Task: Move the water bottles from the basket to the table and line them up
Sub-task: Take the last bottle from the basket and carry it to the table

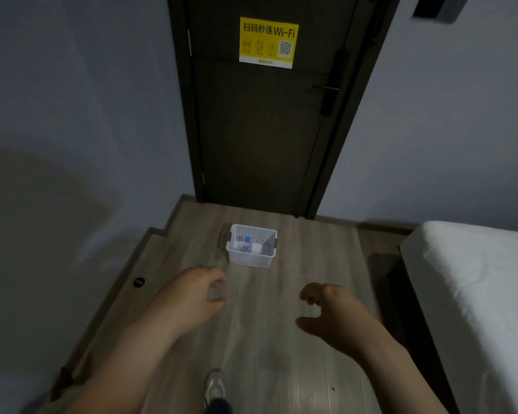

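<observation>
Basket [251, 259] on floor [260, 330], blue-capped water bottle [247, 245] inside

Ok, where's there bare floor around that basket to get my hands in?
Bare floor runs between the basket and your left hand and right hand, and from the basket's right side to the bed. It is tighter behind, between basket and door. A bottle sits inside.
</observation>
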Demonstrator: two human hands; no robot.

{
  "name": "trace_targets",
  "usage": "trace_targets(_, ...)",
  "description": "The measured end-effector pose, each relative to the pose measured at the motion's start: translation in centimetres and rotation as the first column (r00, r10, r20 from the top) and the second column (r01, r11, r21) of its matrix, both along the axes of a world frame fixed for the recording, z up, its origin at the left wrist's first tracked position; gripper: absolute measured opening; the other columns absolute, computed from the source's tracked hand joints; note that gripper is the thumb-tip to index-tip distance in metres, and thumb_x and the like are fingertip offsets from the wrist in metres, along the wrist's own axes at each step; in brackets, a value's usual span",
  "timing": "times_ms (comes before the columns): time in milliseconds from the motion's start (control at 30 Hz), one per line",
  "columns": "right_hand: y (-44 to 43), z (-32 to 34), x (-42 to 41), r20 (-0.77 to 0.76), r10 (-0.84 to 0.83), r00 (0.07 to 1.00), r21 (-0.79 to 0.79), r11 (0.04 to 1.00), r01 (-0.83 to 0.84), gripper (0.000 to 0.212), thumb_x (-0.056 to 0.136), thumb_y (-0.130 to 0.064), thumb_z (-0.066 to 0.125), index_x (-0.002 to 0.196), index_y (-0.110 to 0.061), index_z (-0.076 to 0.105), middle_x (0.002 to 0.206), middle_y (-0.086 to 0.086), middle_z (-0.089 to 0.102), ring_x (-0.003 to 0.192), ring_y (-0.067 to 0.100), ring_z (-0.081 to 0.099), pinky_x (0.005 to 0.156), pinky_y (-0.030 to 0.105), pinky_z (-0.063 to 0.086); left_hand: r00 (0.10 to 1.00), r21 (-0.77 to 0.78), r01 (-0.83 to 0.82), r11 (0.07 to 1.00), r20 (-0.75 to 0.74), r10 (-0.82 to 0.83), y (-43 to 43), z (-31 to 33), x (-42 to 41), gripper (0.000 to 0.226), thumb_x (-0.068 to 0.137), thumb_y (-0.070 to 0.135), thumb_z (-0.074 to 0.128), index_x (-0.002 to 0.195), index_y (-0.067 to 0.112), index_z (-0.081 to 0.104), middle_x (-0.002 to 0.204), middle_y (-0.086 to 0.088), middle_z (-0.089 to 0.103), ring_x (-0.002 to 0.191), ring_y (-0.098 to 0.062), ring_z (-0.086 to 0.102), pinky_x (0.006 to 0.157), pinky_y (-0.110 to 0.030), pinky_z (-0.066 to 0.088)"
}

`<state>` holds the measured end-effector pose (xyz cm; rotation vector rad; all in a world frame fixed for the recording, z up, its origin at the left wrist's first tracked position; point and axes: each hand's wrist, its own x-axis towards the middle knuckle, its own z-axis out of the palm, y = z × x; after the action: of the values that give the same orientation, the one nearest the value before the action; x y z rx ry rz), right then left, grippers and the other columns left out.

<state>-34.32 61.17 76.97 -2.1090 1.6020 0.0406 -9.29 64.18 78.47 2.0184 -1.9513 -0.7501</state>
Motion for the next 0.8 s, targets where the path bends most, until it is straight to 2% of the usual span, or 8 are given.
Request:
trace_targets(200, -10.5, 0.4, 4.7, -0.029, -0.008, 1.000, 0.052, 0.999, 0.009, 0.045, 0.083, -0.040, 0.068, 0.124, -0.032, 0.053, 0.121, -0.011, 0.059, 0.095, 0.000, 0.052, 0.072, 0.012, 0.043, 0.999, 0.012, 0.034, 0.999, 0.006, -0.034, -10.7, -0.1, 5.1, 0.030, 0.080, 0.029, 0.067, 0.109, 0.020, 0.063, 0.107, 0.005, 0.062, 0.097, -0.011, 0.057, 0.086, -0.025, 0.047)
trace_targets(367, -17.2, 0.0, 7.6, -0.051, -0.007, 0.999, 0.047, 0.999, 0.009, 0.045, 0.084, -0.041, 0.066, 0.126, -0.031, 0.052, 0.121, -0.010, 0.059, 0.103, 0.003, 0.056, 0.082, 0.017, 0.046, 0.998, 0.034, 0.065, 0.997, 0.014, -0.065, -17.6, -0.7, 7.7, 0.028, 0.080, 0.027, 0.066, 0.106, 0.018, 0.063, 0.105, 0.004, 0.062, 0.097, -0.013, 0.057, 0.086, -0.028, 0.046)
trace_targets(500, -22.5, -1.1, 8.7, -0.050, -0.010, 0.999, 0.077, 0.997, 0.013, 0.045, 0.084, -0.041, 0.067, 0.125, -0.032, 0.052, 0.122, -0.010, 0.059, 0.102, 0.002, 0.055, 0.078, 0.012, 0.041, 0.998, 0.062, 0.070, 0.996, -0.004, -0.070, -22.5, -1.4, 9.2, 0.021, 0.081, 0.028, 0.066, 0.099, 0.019, 0.062, 0.101, 0.003, 0.063, 0.092, -0.012, 0.057, 0.082, -0.027, 0.047)
trace_targets(633, -28.6, -2.6, 9.4, -0.042, 0.012, 0.999, 0.091, 0.996, -0.009, 0.044, 0.082, -0.042, 0.067, 0.123, -0.034, 0.052, 0.121, -0.012, 0.058, 0.096, -0.002, 0.050, 0.077, 0.012, 0.039, 0.998, 0.085, 0.064, 0.994, -0.016, -0.063, -27.7, -2.7, 10.4, 0.023, 0.084, 0.029, 0.065, 0.106, 0.024, 0.060, 0.105, 0.007, 0.060, 0.094, -0.006, 0.055, 0.078, -0.018, 0.043)
trace_targets(800, -38.0, -4.4, 10.1, -0.046, 0.083, 0.996, 0.136, 0.988, -0.076, 0.044, 0.082, -0.042, 0.067, 0.122, -0.033, 0.052, 0.121, -0.009, 0.058, 0.094, 0.001, 0.050, 0.075, 0.013, 0.039, 0.999, 0.121, -0.005, 0.993, -0.032, 0.009, -35.3, -4.4, 10.8, 0.027, 0.087, 0.025, 0.063, 0.112, 0.015, 0.061, 0.113, 0.002, 0.062, 0.102, -0.011, 0.056, 0.087, -0.021, 0.044)
